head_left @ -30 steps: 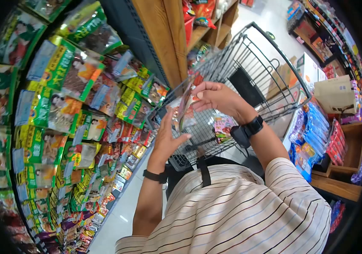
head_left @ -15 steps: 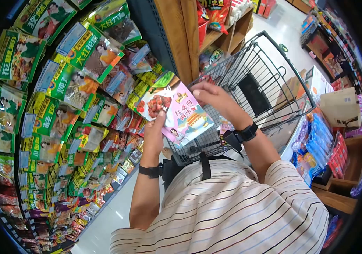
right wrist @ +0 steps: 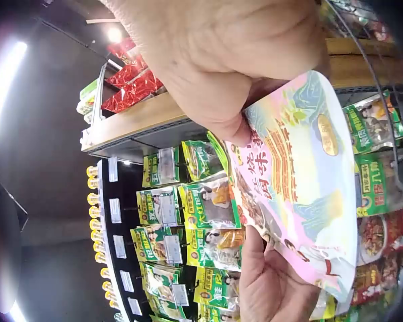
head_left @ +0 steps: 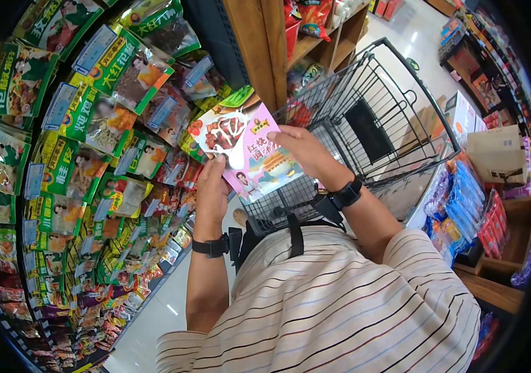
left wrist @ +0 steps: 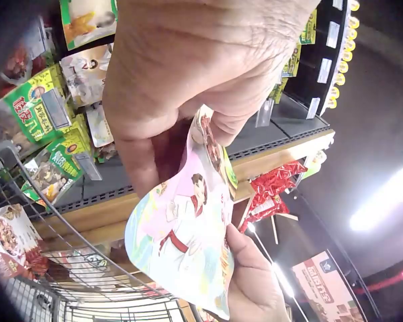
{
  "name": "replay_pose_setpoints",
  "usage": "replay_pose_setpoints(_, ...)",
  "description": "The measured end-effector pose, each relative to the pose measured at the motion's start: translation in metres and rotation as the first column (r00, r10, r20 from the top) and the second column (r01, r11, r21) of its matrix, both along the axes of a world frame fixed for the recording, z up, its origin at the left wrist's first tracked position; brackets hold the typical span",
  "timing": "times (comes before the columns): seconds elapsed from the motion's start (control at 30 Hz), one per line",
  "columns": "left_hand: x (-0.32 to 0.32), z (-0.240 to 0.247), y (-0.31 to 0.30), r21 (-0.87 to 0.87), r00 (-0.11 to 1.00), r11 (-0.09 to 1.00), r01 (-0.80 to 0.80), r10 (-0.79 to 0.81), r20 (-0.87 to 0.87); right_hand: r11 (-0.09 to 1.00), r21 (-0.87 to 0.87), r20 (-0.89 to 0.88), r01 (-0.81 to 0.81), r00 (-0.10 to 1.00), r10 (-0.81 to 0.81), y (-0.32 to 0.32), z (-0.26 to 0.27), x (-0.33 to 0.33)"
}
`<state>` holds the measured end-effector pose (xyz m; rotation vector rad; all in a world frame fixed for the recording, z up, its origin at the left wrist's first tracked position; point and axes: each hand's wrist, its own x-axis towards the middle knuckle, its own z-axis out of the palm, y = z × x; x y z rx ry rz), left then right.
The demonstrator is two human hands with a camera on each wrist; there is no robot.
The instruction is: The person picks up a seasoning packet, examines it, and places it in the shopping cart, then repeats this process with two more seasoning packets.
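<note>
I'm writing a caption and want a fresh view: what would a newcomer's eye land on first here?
Probably the pink picture packet, held between the left hand and right hand near the middle of the head view. Next, the green-and-yellow packets hanging in rows down the left side, then the black wire cart just beyond the hands.
</note>
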<state>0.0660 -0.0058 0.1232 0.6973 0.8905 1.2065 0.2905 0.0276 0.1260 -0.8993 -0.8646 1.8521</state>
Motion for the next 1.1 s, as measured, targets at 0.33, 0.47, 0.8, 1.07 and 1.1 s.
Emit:
replay_pose_setpoints(0.33, 0.0, -0.01, -0.004, 0.01, 0.994, 0.999, -0.034, 0.035, -0.1, 0.998, -0.055, -0.065, 0.042, 0.997, -0.045, 0.005, -0.015, -0.001)
replay_pose_setpoints(0.47, 0.001, -0.011, -0.004, 0.025, 0.992, 0.999, -0.045, 0.047, -0.119, 0.999, -0.036, -0.074, 0.017, 0.997, -0.019, 0.005, -0.015, 0.001)
replay_pose_setpoints(0.8, 0.0, -0.01, -0.002, 0.006, 0.994, 0.999, -0.035, 0.036, -0.104, 0.996, -0.083, -0.091, 0.037, 0.995, -0.044, 0.004, -0.012, -0.002)
replay_pose_setpoints(1.07, 0.0, -0.016, 0.001, 0.013, 0.989, 0.997, -0.073, 0.074, -0.13, 0.996, -0.075, -0.086, 0.049, 0.995, -0.056, 0.004, -0.014, -0.004)
replay_pose_setpoints(1.1, 0.0, -0.016, 0.001, 0.004, 0.99, 0.997, -0.072, 0.072, -0.12, 0.997, -0.067, -0.095, 0.05, 0.994, -0.056, 0.004, -0.015, -0.004)
